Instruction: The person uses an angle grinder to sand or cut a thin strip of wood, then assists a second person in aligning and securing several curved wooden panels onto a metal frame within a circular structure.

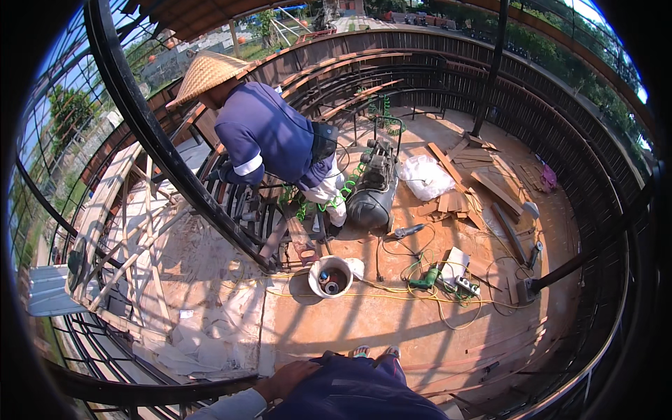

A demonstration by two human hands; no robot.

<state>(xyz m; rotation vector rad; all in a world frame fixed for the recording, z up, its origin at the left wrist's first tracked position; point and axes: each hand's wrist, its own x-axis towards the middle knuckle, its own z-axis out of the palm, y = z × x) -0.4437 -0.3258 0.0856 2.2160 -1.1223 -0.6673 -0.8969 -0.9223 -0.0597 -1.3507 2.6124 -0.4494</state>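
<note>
My left hand (283,380) lies flat against my dark blue clothing (350,392) at the lower edge, its fingers stretched out and holding nothing I can see. A light sleeve (234,407) covers that forearm. Beside the wrist ends a curved dark metal rail (161,393). My right hand is out of view. Below me, my sandalled feet (362,351) show on the reddish floor. Ahead to the left, a co-worker in a woven conical hat (210,73) and blue shirt (269,129) bends over a bench; that person's hands are mostly hidden.
A black air compressor (372,208) with a green coiled hose stands behind a white bucket (330,277). A handsaw (302,250), a green drill (424,278), an angle grinder (408,231) and yellow cords lie around. Wood planks (495,192) are scattered right. A black post (150,133) slants at left.
</note>
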